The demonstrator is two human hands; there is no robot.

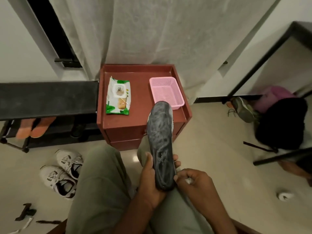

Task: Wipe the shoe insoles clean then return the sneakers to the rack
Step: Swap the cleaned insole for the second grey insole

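A dark grey insole point(160, 141) stands nearly upright over my knees, toe end pointing away toward the red cabinet. My left hand point(150, 181) grips its heel end, thumb across the front. My right hand point(194, 183) sits at the heel's right edge, fingers curled round a small white wipe point(188, 180). Two grey-white sneakers point(64, 173) lie on the floor at my left, openings up. The black shoe rack point(49, 98) stands further left with orange shoes on a lower shelf.
On the red cabinet point(140, 119) lie a green-white pack of wet wipes point(118, 96) and a pink plastic basket point(166, 92). A crumpled white wipe point(284, 195) lies on the floor at right. A black table frame, bags and a shoe crowd the right side.
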